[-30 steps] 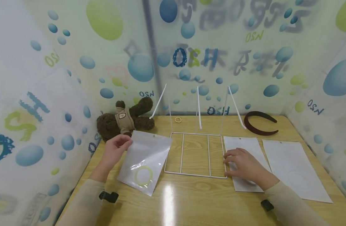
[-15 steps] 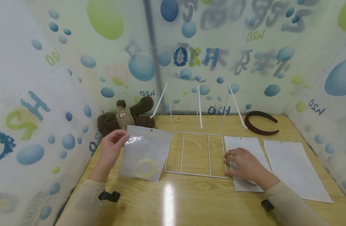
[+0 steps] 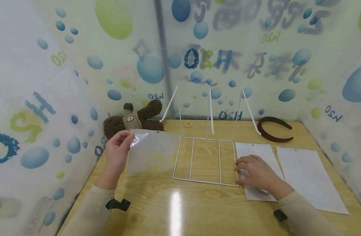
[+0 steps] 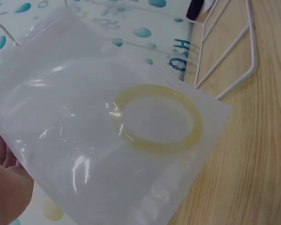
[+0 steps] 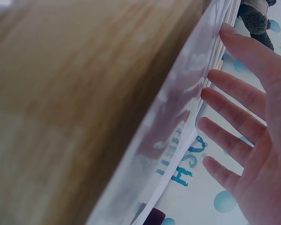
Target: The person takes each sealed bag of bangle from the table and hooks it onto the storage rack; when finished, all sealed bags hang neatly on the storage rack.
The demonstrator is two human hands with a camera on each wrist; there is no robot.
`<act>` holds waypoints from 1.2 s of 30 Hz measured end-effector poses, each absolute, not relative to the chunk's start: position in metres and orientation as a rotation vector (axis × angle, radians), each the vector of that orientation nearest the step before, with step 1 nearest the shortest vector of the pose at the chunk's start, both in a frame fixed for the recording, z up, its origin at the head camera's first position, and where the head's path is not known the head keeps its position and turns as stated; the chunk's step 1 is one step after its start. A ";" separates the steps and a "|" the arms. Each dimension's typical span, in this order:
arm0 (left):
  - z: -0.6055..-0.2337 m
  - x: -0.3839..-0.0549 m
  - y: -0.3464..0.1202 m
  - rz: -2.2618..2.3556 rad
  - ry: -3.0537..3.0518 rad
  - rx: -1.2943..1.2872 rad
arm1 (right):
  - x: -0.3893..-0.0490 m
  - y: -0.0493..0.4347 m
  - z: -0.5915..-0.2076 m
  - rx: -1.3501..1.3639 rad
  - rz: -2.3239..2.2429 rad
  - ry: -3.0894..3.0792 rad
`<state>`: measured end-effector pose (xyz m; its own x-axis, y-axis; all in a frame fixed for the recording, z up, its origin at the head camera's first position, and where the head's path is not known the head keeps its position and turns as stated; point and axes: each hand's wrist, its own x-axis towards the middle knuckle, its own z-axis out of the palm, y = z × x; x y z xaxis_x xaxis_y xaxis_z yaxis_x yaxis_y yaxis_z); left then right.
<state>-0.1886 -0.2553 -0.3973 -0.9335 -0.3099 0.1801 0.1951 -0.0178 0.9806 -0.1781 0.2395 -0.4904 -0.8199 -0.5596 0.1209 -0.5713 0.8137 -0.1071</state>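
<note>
My left hand [image 3: 116, 152] pinches the upper left corner of a clear plastic bag [image 3: 150, 142], raised above the table's left side. A pale yellow ring, like a bangle [image 4: 165, 146], lies inside the bag. Right of the bag stands a white wire display rack [image 3: 219, 160] with three upward-slanting prongs. My right hand [image 3: 258, 173] is at the rack's right edge, fingers spread and loosely bent in the right wrist view. Under that hand lies a white-looking bag [image 3: 257, 150]; a second bag [image 3: 319, 177] lies farther right.
A brown teddy bear [image 3: 133, 121] lies at the back left, behind the left hand. At the back are a small orange ring [image 3: 188, 124] and a dark brown headband [image 3: 270, 136]. Patterned sheets [image 3: 257, 108] enclose the wooden table [image 3: 210, 209] on the back and sides.
My left hand has lifted the bag and tipped it, so its lower edge has swung up and away. The right hand stays at the rack's edge. The head view has shifted slightly.
</note>
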 end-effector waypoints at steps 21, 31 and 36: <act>-0.356 -0.173 -0.234 -2.018 -1.786 0.056 | -0.177 0.238 -0.489 0.907 0.238 -2.910; -0.349 -0.172 -0.232 -2.065 -1.681 -0.020 | -0.177 0.239 -0.490 0.893 0.230 -2.932; -0.344 -0.172 -0.230 -2.041 -1.687 -0.039 | -0.178 0.239 -0.491 0.888 0.233 -2.940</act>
